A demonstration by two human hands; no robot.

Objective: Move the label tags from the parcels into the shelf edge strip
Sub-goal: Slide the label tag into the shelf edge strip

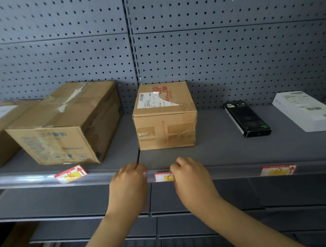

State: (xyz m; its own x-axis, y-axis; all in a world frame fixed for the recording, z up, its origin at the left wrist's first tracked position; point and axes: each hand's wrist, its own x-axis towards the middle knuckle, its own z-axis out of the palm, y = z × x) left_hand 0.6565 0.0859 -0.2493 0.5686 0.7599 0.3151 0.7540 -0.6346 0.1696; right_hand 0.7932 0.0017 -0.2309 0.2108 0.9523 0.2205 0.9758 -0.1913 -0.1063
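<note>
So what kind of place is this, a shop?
Probably a shop or stockroom aisle: grey pegboard-backed shelving, cardboard parcels on the shelf, and red-and-yellow label tags going into the shelf edge strip. Both hands are pressing one in.

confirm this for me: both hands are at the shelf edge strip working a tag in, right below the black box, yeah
Not quite. The head view shows both hands, left hand and right hand, at the shelf edge strip with a tag, but below the small cardboard parcel, not the black box.

Two bare forearms, left hand (128, 182) and right hand (192, 179) apparently without rings, sleeves or gloves.
</note>
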